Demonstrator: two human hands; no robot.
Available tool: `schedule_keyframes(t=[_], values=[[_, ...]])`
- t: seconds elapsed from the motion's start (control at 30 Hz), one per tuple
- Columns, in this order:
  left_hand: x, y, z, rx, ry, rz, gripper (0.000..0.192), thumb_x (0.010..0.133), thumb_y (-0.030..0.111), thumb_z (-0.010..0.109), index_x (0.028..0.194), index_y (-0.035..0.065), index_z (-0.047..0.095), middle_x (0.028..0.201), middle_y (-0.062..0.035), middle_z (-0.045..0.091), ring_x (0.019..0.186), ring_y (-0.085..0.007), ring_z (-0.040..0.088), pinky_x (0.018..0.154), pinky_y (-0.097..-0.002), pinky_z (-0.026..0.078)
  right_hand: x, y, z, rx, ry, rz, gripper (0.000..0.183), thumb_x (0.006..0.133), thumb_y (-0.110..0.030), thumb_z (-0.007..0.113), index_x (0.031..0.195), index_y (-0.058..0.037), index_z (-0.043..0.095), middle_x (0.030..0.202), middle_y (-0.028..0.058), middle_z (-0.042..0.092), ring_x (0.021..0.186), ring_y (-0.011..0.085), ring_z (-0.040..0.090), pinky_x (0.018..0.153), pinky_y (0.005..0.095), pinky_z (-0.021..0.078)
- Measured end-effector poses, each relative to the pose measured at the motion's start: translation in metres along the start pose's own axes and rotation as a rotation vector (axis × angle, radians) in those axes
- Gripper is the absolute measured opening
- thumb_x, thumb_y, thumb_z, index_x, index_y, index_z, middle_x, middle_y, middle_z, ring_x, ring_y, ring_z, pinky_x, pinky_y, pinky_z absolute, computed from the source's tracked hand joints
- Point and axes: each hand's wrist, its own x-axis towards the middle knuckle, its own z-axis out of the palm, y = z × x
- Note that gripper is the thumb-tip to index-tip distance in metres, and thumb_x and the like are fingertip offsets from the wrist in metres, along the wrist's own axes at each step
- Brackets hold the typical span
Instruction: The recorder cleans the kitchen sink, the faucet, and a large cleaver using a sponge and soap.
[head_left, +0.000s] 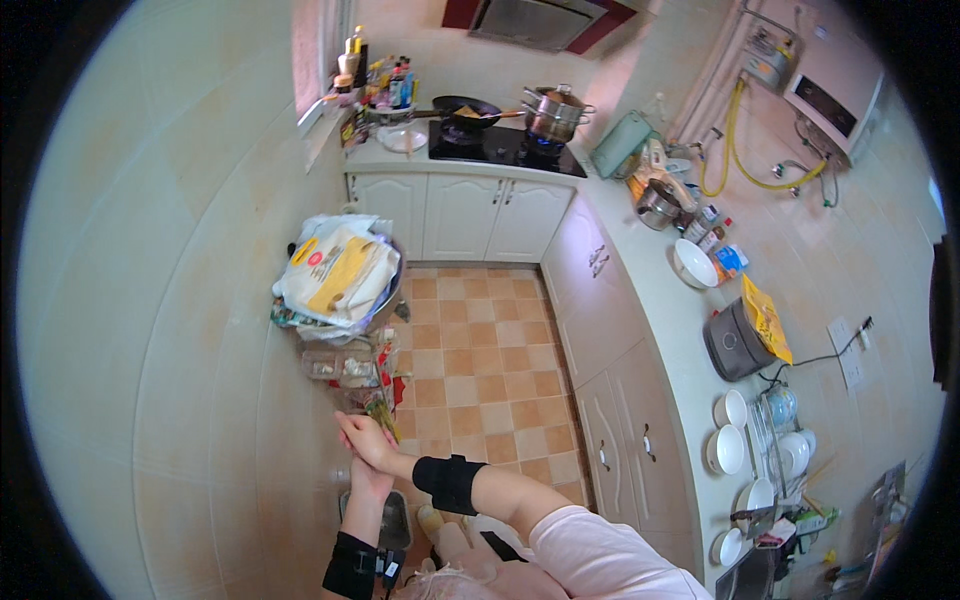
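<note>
My right hand lies across my left hand at lower centre left, close to the tiled wall. The two overlap, so their palms and most of the left fingers are hidden. Just beyond the right fingers is a bundle of yellow-green stalks; whether a hand touches it cannot be made out. Past that, clear plastic boxes and red packaging are stacked along the wall. Beneath my left forearm stands a grey open-topped bin.
A white and yellow bag tops a large round container by the wall. On the black hob stand a frying pan and a steel steamer pot over a blue flame. Along the right counter are a dark rice cooker and white bowls.
</note>
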Motion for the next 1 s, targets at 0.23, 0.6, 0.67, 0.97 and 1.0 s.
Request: schedule_keyframes(t=[0.23,0.6,0.67,0.97,1.0], values=[[0.015,-0.028,0.012,0.349,0.281,-0.108,0.027,0.086,0.034,0.038,0.096,0.0108,0.048,0.090,-0.0054,0.052,0.086,-0.0170,0.052,0.075,-0.0345,0.045,-0.023,0.010,-0.073,-0.761,0.099,-0.497,0.027,0.084,-0.029,0.042,0.080,-0.0035,0.050,0.072,0.0117,0.054,0.070,0.0296,0.053,0.061,0.0364,0.0422],[0.125,-0.091,0.067,0.902,0.221,-0.392,0.041,0.086,0.043,0.035,0.085,0.0042,0.048,0.056,-0.0025,0.046,0.045,-0.0134,0.044,0.039,-0.0258,0.035,-0.031,-0.007,-0.227,-0.741,-0.002,-0.399,0.024,0.077,-0.024,0.056,0.093,-0.0064,0.054,0.087,0.0104,0.055,0.073,0.0237,0.056,0.065,0.0308,0.0448],[0.142,-0.125,0.110,0.779,0.160,-0.491,0.043,0.086,0.046,0.033,0.088,0.0056,0.048,0.071,-0.0032,0.050,0.058,-0.0151,0.049,0.053,-0.0286,0.043,-0.026,-0.006,-0.268,-0.776,0.022,-0.412,0.025,0.076,-0.023,0.056,0.094,-0.0067,0.054,0.088,0.0105,0.055,0.075,0.0237,0.056,0.065,0.0312,0.0447],[0.263,-0.224,0.169,0.735,-0.217,-0.735,0.030,0.087,0.029,0.042,0.096,0.0019,0.049,0.089,-0.0076,0.055,0.079,-0.0165,0.054,0.076,-0.0297,0.045,0.005,-0.032,-0.439,-0.731,0.200,-0.373,0.020,0.076,-0.020,0.054,0.090,-0.0070,0.058,0.079,0.0131,0.058,0.073,0.0284,0.056,0.063,0.0361,0.0438],[0.279,-0.237,0.172,0.835,-0.240,-0.716,0.030,0.087,0.026,0.042,0.100,-0.0002,0.048,0.091,-0.0091,0.055,0.081,-0.0169,0.054,0.076,-0.0289,0.045,0.006,-0.035,-0.460,-0.783,0.219,-0.305,0.021,0.075,-0.021,0.054,0.091,-0.0073,0.058,0.080,0.0132,0.059,0.074,0.0284,0.056,0.064,0.0363,0.0437]])
